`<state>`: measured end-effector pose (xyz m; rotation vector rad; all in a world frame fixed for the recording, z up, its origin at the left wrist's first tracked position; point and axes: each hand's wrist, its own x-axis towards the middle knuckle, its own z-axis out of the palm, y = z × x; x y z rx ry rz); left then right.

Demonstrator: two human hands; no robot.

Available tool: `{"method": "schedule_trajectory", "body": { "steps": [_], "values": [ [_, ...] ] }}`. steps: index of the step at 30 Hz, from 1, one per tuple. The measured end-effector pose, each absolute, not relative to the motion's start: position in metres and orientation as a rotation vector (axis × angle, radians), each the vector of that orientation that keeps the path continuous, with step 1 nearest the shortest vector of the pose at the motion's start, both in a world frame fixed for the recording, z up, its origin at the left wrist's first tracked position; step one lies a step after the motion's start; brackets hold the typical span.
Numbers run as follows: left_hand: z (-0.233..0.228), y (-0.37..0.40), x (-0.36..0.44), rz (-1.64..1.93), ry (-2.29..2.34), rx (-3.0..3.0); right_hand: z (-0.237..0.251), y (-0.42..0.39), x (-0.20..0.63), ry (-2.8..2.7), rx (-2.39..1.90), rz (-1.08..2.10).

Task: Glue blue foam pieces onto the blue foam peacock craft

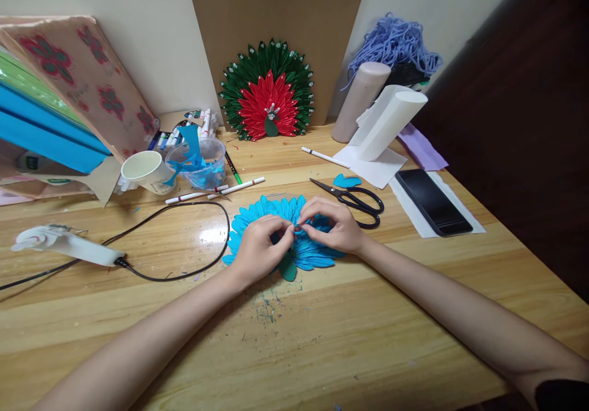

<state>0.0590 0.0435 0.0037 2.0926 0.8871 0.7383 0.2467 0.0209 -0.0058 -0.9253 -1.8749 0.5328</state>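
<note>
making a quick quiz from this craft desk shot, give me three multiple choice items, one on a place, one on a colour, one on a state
1. Where do the black scissors lie?
A. on the table just right of the right hand
B. inside the clear plastic cup
C. on top of the phone

2. What colour is the petal fan under the hands?
A. red
B. blue
C. yellow

3. How do the left hand and the right hand stand?
A. both flat, away from the fan
B. fingertips pinched together over the fan's middle
C. one hand holds the scissors

Answers:
1 A, the scissors rest on the wooden table beside the right hand.
2 B, its petals are bright blue.
3 B, both hands meet fingertip to fingertip on the fan.
</note>
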Motion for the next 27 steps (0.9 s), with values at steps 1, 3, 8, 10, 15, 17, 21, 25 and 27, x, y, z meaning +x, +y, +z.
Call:
{"method": "schedule_trajectory", "body": {
  "steps": [1,3,8,10,15,17,21,25,27],
  "values": [
    [0.0045,0.0436,0.0589,0.734,0.891,2.07,-0.0058,0.0209,0.247,-1.895,-0.912,0.487],
    [0.0065,0.0436,0.0583,0.724,0.9,2.025,-0.0059,0.0206,0.2477,-1.925,-0.89,0.402],
    [0.0107,0.0436,0.0568,0.681,0.909,1.96,-0.0063,0.0194,0.2495,-2.028,-0.833,0.213],
    [0.011,0.0438,0.0568,0.663,0.901,1.941,-0.0068,0.0189,0.2497,-2.059,-0.812,0.147],
    [0.0102,0.044,0.0579,0.676,0.906,1.959,-0.0078,0.0186,0.2484,-2.046,-0.834,0.048],
    [0.0096,0.0436,0.0581,0.718,0.909,1.986,-0.0069,0.019,0.2476,-2.022,-0.861,0.031],
    [0.0082,0.0428,0.0583,0.796,0.878,2.038,-0.0042,0.0197,0.2461,-1.99,-0.898,0.033],
    [0.007,0.0431,0.0593,0.821,0.853,2.04,-0.0037,0.0197,0.245,-1.995,-0.891,0.067],
    [0.0062,0.0434,0.0599,0.826,0.86,2.035,-0.0041,0.0198,0.2448,-1.993,-0.895,0.095]
  ]
}}
